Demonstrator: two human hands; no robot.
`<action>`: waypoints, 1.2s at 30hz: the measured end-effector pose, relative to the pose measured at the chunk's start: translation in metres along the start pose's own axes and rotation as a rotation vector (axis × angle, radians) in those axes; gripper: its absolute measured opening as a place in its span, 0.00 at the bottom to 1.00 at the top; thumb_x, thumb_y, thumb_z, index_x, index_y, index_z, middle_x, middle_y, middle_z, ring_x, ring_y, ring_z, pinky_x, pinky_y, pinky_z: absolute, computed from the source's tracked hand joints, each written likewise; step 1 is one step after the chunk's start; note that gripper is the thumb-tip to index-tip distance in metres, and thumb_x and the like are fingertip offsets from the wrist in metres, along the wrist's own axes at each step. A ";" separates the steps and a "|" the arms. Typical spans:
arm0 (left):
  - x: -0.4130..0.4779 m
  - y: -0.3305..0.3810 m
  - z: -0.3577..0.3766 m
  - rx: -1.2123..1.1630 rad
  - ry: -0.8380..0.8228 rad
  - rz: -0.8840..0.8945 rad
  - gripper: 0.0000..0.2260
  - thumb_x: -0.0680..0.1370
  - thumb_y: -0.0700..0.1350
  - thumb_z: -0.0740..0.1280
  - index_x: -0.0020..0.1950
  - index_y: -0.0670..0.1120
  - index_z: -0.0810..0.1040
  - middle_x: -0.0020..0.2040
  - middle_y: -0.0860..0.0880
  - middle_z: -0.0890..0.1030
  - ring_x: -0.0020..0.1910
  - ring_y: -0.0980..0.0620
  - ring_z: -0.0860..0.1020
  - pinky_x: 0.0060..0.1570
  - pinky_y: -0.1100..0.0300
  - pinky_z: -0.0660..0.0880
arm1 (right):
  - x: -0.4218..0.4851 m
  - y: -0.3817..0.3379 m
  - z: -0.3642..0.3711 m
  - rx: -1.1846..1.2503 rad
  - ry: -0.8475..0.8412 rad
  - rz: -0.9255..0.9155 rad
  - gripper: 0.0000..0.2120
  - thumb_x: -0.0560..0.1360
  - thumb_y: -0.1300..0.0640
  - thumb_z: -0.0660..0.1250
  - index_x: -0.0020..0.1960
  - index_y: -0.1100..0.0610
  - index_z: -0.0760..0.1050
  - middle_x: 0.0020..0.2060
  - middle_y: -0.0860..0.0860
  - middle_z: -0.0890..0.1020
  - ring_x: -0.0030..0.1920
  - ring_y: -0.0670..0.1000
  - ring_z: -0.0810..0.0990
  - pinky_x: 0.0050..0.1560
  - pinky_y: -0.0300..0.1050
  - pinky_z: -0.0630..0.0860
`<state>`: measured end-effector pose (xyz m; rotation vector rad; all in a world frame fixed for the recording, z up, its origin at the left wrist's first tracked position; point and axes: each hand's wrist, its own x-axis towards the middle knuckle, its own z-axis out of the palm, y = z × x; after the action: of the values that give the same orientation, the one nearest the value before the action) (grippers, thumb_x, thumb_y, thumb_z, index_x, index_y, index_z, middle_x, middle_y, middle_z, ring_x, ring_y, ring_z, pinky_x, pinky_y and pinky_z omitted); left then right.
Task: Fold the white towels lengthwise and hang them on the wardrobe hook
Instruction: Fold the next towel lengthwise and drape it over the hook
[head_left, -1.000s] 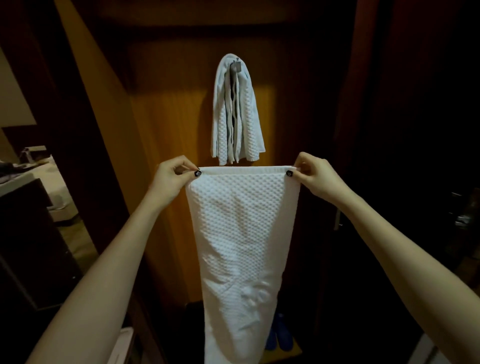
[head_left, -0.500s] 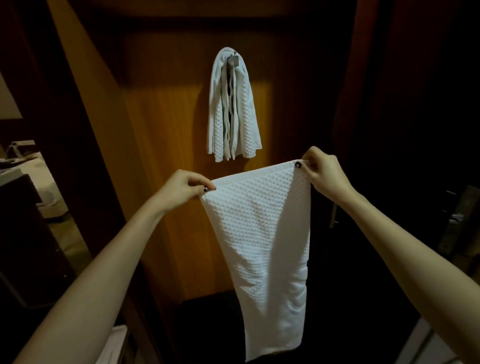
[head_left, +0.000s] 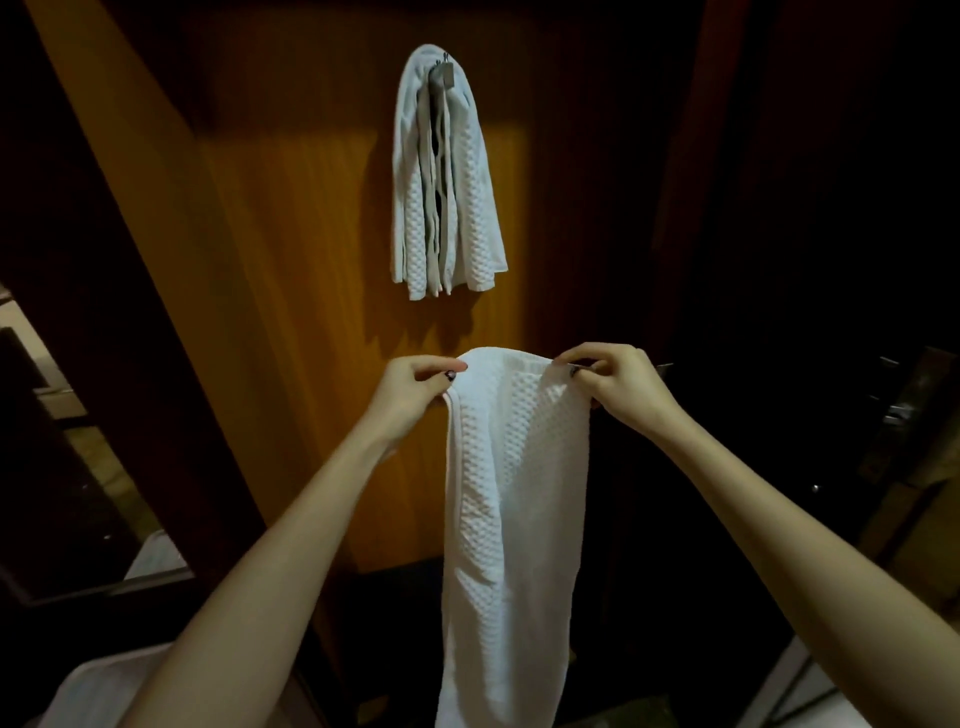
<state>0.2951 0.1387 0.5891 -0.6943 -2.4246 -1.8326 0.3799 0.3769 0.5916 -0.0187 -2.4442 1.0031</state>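
Towel: white with a waffle pattern. It hangs between our two hands in front of the wardrobe, gathered into a narrow strip, and we judge the lengthwise fold is almost closed.
Left hand: thumb and fingers pinch the top edge of the towel at its left corner.
Right hand: it pinches the same top edge at the right corner. The two hands are near each other and at about the same height.
Long axis: it runs straight down from our hands, and the short top edge lies level between them.
Hook: it sits on the wardrobe panel, well above our hands and further back. It is almost straight over the left hand, so that hand is the nearer one.
Coming move: we think the towel must go up and a little to the left, with its middle laid over the hook.
Hung towels: they already hang from the hook and spread to both sides of it.
Hidden: only a small grey part of the hook shows above these towels. We cannot count how many hang there.
Cut off: the lower end of our towel leaves the picture at the bottom.
Hard to see: the layers at the top edge overlap, so we cannot tell if the edges match. The right side of the wardrobe is too dark to read.
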 end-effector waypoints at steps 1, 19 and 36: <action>-0.001 0.004 0.004 -0.026 -0.023 0.023 0.11 0.79 0.36 0.65 0.50 0.51 0.82 0.53 0.52 0.82 0.47 0.60 0.79 0.42 0.70 0.77 | -0.002 -0.006 0.002 0.027 0.001 -0.013 0.13 0.76 0.64 0.64 0.48 0.49 0.83 0.38 0.47 0.84 0.35 0.47 0.83 0.37 0.45 0.82; -0.009 0.020 0.006 -0.324 -0.042 0.187 0.10 0.73 0.33 0.71 0.46 0.48 0.83 0.43 0.52 0.85 0.44 0.56 0.83 0.41 0.66 0.77 | -0.010 -0.058 0.019 0.283 -0.166 -0.239 0.04 0.76 0.64 0.69 0.50 0.62 0.81 0.41 0.53 0.85 0.42 0.45 0.84 0.45 0.37 0.79; -0.016 0.025 0.005 -0.392 -0.167 0.220 0.16 0.70 0.34 0.73 0.53 0.50 0.82 0.48 0.51 0.85 0.49 0.56 0.81 0.46 0.64 0.77 | 0.002 -0.072 0.016 -0.086 0.059 -0.470 0.06 0.73 0.55 0.73 0.45 0.58 0.81 0.54 0.52 0.73 0.57 0.47 0.68 0.59 0.54 0.69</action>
<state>0.3196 0.1430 0.6055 -1.1296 -1.9822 -2.2513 0.3830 0.3140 0.6305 0.4678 -2.2793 0.6770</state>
